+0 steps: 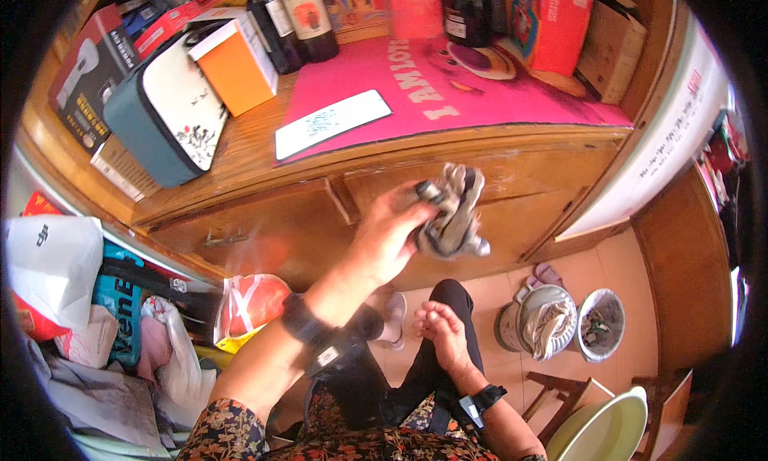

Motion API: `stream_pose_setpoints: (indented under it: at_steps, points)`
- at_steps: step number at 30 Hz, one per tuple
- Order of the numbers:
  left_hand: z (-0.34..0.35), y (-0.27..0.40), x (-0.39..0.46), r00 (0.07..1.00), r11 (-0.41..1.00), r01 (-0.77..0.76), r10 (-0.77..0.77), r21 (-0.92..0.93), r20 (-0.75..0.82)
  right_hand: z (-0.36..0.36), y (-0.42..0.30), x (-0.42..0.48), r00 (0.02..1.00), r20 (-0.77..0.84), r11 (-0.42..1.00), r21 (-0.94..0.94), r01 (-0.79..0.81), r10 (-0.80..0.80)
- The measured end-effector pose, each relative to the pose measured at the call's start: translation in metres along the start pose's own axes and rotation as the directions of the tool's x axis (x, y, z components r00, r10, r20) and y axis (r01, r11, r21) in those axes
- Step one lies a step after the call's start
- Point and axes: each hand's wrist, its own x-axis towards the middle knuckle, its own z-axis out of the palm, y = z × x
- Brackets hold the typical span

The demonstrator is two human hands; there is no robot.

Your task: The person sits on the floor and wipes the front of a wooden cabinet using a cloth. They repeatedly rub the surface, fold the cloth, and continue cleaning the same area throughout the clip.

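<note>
My left hand point(390, 230) is raised before the front of a wooden cabinet point(396, 269) and grips a crumpled cloth point(453, 218) in grey-brown and dark stripes. The cloth is slightly blurred, and part of it hides behind my fingers. Lower down, my right hand point(443, 335) hovers over my right thigh, fingers loosely bent and nothing in it. Along the cabinet top, beyond the cloth, lies a pink mat point(360, 89) with lettering and a cartoon picture. A white card point(333, 124) with a printed pattern rests at its near left part.
On the cabinet stand wine bottles point(309, 20), an orange and white box point(237, 68) and a blue-grey case point(165, 113). Plastic bags point(57, 269) crowd the left. At right are a lidded bucket point(510, 326) with cloth on top, a waste bin point(602, 323) and a pale green basin point(600, 428).
</note>
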Motion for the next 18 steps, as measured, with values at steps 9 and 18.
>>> stream_pose_setpoints:
  at_steps: [9,18]
  points:
    - [-0.031,-0.022,-0.056,0.993,0.992,0.112,-0.110,-0.051,0.050,0.076,-0.124,-0.022,0.856,0.024,0.782,-0.394,0.482,-0.516]
    - [-0.028,-0.018,-0.081,0.998,0.985,0.061,-0.064,0.161,0.015,0.089,-0.097,-0.011,0.875,0.240,0.640,-0.605,0.474,-0.422]
